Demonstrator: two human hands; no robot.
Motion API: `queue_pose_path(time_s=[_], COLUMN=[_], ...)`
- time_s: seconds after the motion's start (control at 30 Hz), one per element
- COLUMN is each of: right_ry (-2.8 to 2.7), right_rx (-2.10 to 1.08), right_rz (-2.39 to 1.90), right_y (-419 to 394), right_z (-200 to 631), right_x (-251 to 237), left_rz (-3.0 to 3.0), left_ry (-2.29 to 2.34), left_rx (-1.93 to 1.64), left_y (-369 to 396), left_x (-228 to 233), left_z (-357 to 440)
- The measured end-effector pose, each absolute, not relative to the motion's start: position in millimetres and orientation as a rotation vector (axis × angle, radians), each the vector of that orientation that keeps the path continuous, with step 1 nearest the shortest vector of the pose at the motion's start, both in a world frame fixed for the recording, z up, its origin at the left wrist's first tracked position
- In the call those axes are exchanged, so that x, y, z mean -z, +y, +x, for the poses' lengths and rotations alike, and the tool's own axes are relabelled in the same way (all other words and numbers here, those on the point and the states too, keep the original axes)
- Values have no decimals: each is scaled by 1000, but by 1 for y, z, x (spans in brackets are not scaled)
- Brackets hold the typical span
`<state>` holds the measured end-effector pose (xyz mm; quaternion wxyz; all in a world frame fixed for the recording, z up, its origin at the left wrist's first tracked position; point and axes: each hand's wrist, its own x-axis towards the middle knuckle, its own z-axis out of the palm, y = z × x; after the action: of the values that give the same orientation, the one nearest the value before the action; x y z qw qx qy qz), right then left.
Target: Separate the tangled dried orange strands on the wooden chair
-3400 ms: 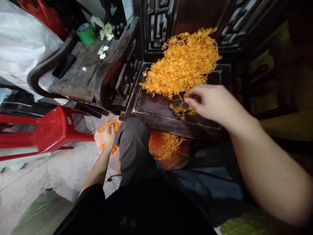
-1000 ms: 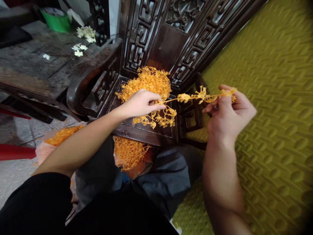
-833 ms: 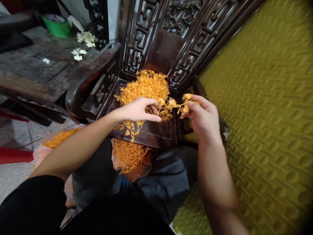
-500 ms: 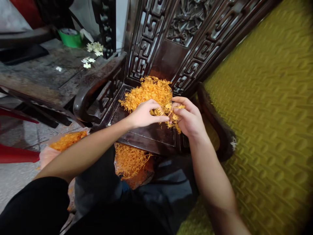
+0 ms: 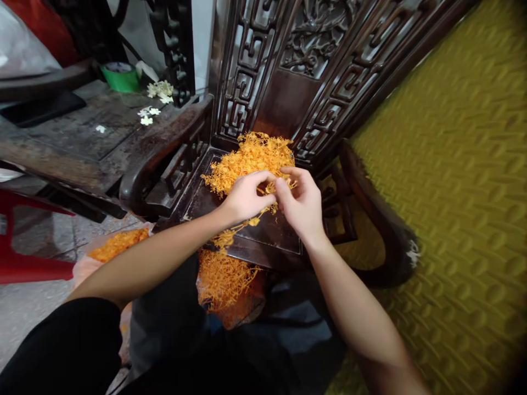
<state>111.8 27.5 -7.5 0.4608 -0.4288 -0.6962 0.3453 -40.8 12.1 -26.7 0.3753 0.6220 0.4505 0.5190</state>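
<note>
Both hands meet over the carved chair seat (image 5: 284,233), just near of the orange sprig heap (image 5: 251,159). The left hand (image 5: 242,197) and right hand (image 5: 302,203) pinch one orange sprig (image 5: 242,226) between them; it trails down-left from the left hand. Half a second ago the hands were slightly farther apart.

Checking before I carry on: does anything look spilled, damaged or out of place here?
Some orange strands hang over the front edge of the dark wooden seat, away from the main pile. The chair arm on the right has a pale chipped spot at its end.
</note>
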Motion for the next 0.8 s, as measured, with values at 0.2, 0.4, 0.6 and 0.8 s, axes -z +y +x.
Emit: queue_pose_path(time_s=[0.2, 0.4, 0.6, 0.8], right_ry=[-1783, -1680, -1700, -1748], right_rx=[-426, -656, -627, -503], right_rz=[-1122, -1086, -1096, -1129], right_y=[31, 34, 36, 57], right_z=[116, 113, 112, 112], right_x=[10, 7, 7, 14], left_rz=[1170, 872, 754, 683], left_ry=[937, 885, 890, 965], left_rx=[-1204, -1212, -1129, -1105], left_y=[5, -3, -5, 5], left_x=[19, 4, -5, -11], left_z=[-29, -25, -24, -21])
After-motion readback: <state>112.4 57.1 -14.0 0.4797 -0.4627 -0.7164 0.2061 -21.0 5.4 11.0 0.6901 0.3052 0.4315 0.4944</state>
